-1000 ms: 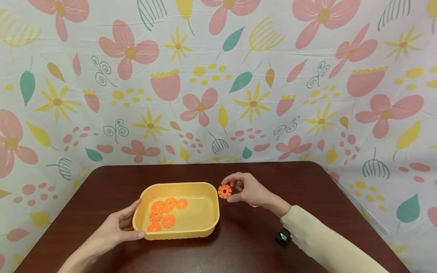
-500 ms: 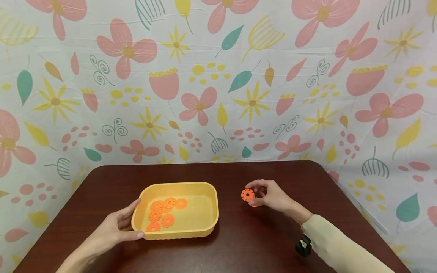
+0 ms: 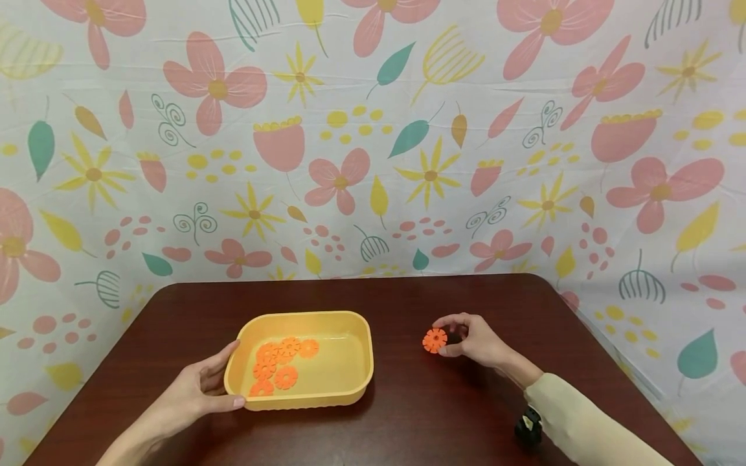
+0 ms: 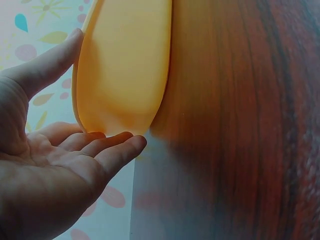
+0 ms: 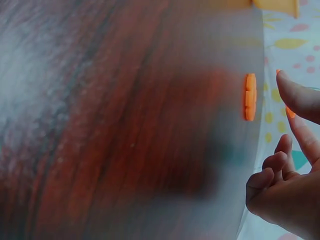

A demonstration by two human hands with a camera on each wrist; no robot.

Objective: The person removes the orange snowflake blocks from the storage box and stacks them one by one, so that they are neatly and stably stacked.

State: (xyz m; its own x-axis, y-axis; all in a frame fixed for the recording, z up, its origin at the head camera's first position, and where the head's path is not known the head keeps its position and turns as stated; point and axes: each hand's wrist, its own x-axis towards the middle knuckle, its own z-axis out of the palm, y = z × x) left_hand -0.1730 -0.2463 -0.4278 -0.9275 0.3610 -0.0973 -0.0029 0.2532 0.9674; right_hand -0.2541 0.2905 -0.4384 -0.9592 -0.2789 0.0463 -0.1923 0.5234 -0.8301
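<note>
Head camera shows my right hand (image 3: 480,342) pinching a disc (image 3: 431,343) between thumb and forefinger, its face turned toward me, over the table (image 3: 419,414) to the right of the tray (image 3: 309,401) and well apart from it. Right wrist adds what I'd judge matters most: a second disc (image 5: 250,97) lies flat on the tabletop, edge-on to that lens, just beside the pinching fingertips with a clear gap between. From above, the held disc seems to cover it. Being round, neither has a long axis to line up with, so as I read it the gap and the held disc's tilt count more than any turn. My right hand is plainly the nearer one; my left hand (image 3: 192,395) grips the tray's left end, thumb at the near corner. The tray's long side runs left to right, its inside discs (image 3: 267,353) bunched toward the left hand, with bare floor toward the right.
</note>
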